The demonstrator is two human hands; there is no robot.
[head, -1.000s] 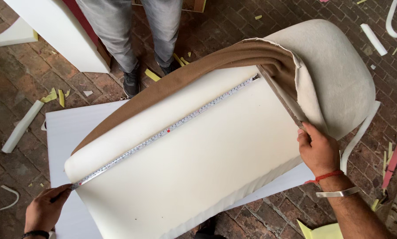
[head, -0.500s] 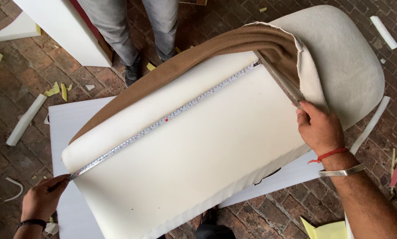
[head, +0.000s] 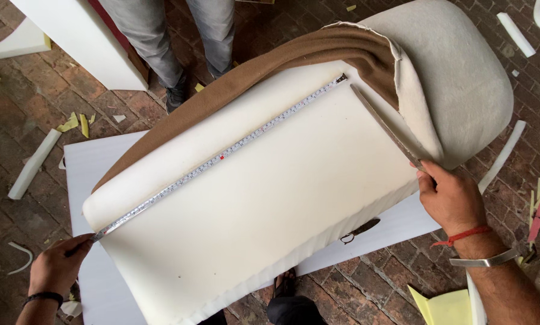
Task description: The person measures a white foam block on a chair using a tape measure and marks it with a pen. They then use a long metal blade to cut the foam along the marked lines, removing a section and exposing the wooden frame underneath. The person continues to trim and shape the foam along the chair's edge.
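Head view looks down on a thick white rectangular foam cushion (head: 264, 198), which serves as the landmark for everything else. A white flexible measuring tape with fine markings (head: 221, 157) lies stretched diagonally along the cushion's upper long side, its metal-tipped far end near the cushion's upper right corner and its near end at the lower left corner.

At that lower left corner the left hand (head: 59, 268) is pinching the tape's end between thumb and fingers, holding it against the cushion's edge; a dark band sits on its wrist. At the cushion's right edge the right hand (head: 453, 198) is curled closed around the end of a long flat grey metal straightedge (head: 385, 127), which runs from that hand up along the cushion's right short side toward the tape's far end. A red thread and a silver bangle circle this wrist.

Brown fabric cover with a pale grey felt lining (head: 444, 72) is peeled back over the cushion's upper right end and trails along its far long side. Under the cushion lies a thin white foam sheet (head: 107, 162) on the brick floor (head: 17, 222). Dark scissors (head: 357, 230) rest on that sheet just below the cushion's lower edge. Beyond the cushion's far side stand 2 legs in grey trousers (head: 179, 36) belonging to another person.
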